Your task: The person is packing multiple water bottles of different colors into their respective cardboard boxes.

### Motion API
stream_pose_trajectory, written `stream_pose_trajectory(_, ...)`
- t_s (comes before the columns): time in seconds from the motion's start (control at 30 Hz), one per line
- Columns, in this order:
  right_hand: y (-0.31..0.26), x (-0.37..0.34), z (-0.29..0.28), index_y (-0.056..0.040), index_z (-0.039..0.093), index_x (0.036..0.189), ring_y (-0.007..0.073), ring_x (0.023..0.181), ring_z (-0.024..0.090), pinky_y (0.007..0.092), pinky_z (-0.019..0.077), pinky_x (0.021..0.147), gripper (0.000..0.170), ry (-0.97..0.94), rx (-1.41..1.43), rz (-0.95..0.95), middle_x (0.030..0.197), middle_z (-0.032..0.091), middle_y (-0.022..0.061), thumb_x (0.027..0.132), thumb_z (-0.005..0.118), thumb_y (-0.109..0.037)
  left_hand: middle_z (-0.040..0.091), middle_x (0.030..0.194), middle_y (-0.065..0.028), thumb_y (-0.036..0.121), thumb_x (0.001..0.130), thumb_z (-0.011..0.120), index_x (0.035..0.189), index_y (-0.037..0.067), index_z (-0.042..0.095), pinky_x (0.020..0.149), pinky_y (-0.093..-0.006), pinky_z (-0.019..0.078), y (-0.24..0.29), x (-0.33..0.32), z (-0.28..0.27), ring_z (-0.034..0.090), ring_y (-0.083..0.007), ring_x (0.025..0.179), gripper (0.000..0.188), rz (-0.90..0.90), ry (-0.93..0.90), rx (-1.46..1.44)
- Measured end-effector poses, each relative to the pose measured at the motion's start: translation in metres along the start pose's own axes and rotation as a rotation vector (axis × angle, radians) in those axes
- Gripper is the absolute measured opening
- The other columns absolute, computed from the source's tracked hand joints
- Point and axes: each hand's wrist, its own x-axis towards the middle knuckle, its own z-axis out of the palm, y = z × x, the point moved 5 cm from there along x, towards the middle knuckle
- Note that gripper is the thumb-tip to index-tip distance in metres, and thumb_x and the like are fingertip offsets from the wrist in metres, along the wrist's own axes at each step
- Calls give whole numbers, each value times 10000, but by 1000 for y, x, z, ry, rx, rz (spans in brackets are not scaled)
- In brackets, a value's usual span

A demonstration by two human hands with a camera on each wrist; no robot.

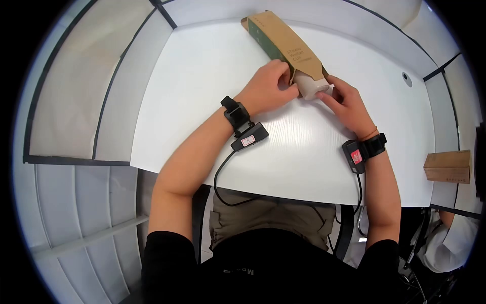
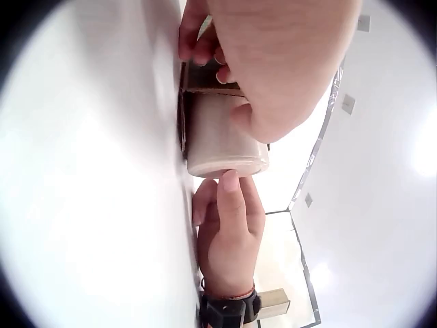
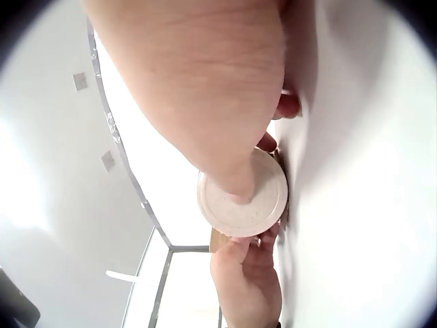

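A long brown and green cardboard box lies slanted on the table, its near end open. Out of that end sticks a pale beige cup, partly inside the box. The left hand grips the box's left edge at the opening, its thumb by the cup, as the left wrist view shows beside the cup. With its thumb on the cup's flat round end, the right hand holds the cup, its other fingers bent along the right side. The cup's far part is hidden in the box.
White panels stand around the white table. A round cable hole is at its right rear. Another brown box is at the far right, outside the table's right edge. Cables run from both wrist cameras, and part of another person shows at lower right.
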Motion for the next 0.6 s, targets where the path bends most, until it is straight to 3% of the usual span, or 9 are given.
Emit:
stream_pose_trajectory(0.1,-2,0,1,32,619,1262,114,646,443,285,408,599,486,47,-26,-64,769,539,40,896,759,-255,492,962,-111,387,780,814,900,27,521,735,-350,472,2,-1,0,519,-238,831,480,-31,-44,105)
stream_pose_trajectory(0.2,-4,0,0,36,626,1236,117,640,438,286,407,598,475,53,-57,-37,758,527,34,899,755,-272,459,1042,-129,488,738,855,971,2,504,755,-340,490,7,-4,3,518,-239,836,643,19,-61,204)
stream_pose_trajectory(0.3,-2,1,0,36,629,1229,116,636,434,285,405,595,474,47,-46,-46,753,524,31,900,754,-281,445,1056,-139,520,722,864,1002,-13,487,764,-338,498,5,-3,8,521,-238,846,711,-90,-55,184)
stream_pose_trajectory(0.4,-1,2,0,29,627,1236,110,631,428,281,402,592,466,35,-53,-18,763,533,25,905,749,-276,443,1049,-130,477,745,855,1011,-14,482,762,-335,500,8,-4,11,525,-238,847,672,-94,-34,147)
stream_pose_trajectory(0.6,1,4,3,12,612,1271,76,624,419,256,397,585,453,29,93,-31,889,611,3,922,727,-253,483,984,-147,259,865,721,941,-15,504,734,-387,487,1,-2,9,523,-289,816,358,-115,32,94)
